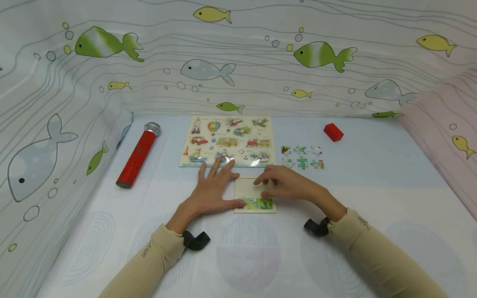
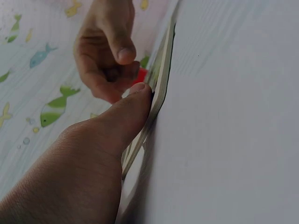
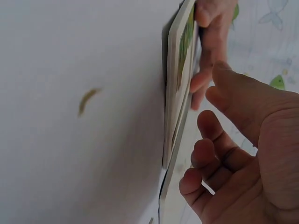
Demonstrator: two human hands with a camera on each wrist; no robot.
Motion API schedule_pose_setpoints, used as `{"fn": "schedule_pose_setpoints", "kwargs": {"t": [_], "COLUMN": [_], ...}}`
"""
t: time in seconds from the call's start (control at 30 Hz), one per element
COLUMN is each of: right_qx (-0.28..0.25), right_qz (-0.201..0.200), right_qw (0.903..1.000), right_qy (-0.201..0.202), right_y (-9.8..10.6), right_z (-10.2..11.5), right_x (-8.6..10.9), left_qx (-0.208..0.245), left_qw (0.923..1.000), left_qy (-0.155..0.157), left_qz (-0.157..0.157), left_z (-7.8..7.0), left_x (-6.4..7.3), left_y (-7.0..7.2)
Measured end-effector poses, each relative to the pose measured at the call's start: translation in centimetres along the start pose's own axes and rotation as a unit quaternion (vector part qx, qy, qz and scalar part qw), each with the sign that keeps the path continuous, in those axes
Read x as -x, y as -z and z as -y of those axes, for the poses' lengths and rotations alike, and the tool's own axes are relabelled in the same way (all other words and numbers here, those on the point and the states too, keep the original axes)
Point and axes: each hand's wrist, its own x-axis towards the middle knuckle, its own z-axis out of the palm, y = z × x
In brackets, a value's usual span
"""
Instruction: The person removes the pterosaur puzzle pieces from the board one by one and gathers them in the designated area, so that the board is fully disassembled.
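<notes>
A small wooden jigsaw tray [image 1: 244, 187] lies on the table, with a row of joined green pieces [image 1: 261, 203] along its near side. The left hand [image 1: 214, 188] is spread flat at the tray's left, its thumb resting on the lower left corner and its fingertips reaching the picture board behind. Over the tray's right half hovers the right hand [image 1: 288, 182], fingers loosely bent. In the right wrist view, nothing shows between the right hand's thumb and fingers [image 3: 209, 125]. Loose jigsaw pieces [image 1: 302, 162] lie in two rows beyond the right hand.
Behind the tray is a picture board [image 1: 246, 123] with vehicle shapes. A red microphone-like tube [image 1: 137, 159] with a silver head lies at the left. A red block [image 1: 333, 132] sits at the back right. Fish-patterned cloth walls [image 1: 261, 49] enclose the table.
</notes>
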Motion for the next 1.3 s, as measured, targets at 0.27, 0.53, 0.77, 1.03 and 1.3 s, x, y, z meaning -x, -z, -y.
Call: {"fn": "schedule_pose_setpoints", "kwargs": {"t": [0.27,0.53,0.77,1.03,1.3], "right_qx": [0.006,0.015,0.021,0.008,-0.038], "right_qz": [0.030,0.058,0.059,0.046,0.042], "right_qw": [0.9988,0.9970,0.9966,0.9965,0.9970], "right_qy": [0.039,0.049,0.053,0.069,0.052], "right_y": [-1.7,-2.9,-2.9,-2.9,-3.1], "right_z": [1.3,1.3,1.6,1.6,1.6], "right_x": [-0.9,-1.4,-1.5,-1.5,-1.6], "left_qx": [0.002,0.006,0.003,0.014,0.024], "left_qw": [1.0000,1.0000,0.9999,0.9993,0.9988], "left_qy": [-0.001,-0.004,-0.009,-0.029,-0.035], "left_qz": [-0.001,-0.003,-0.005,-0.019,-0.025], "left_z": [0.1,0.1,0.1,0.4,0.4], "left_x": [0.0,0.0,0.0,-0.1,0.1], "left_y": [-0.3,-0.3,-0.1,0.0,0.0]}}
